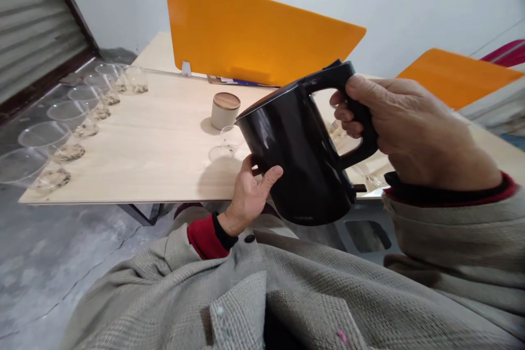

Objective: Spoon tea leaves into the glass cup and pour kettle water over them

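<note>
My right hand (404,126) grips the handle of a black electric kettle (299,153), held above the near edge of a light wooden table (156,142) and tilted to the left. Against the kettle's lower left side rests my left hand (250,194), fingers spread on the body. A small clear cup (229,139) stands on the table just left of the kettle's spout, partly hidden by it. Behind the cup stands a beige jar with a wooden lid (225,109).
A row of several clear plastic cups (61,131) with something at the bottom runs along the table's left edge. Two orange divider panels (254,33) stand at the back. Grey concrete floor lies to the left, a roller shutter beyond.
</note>
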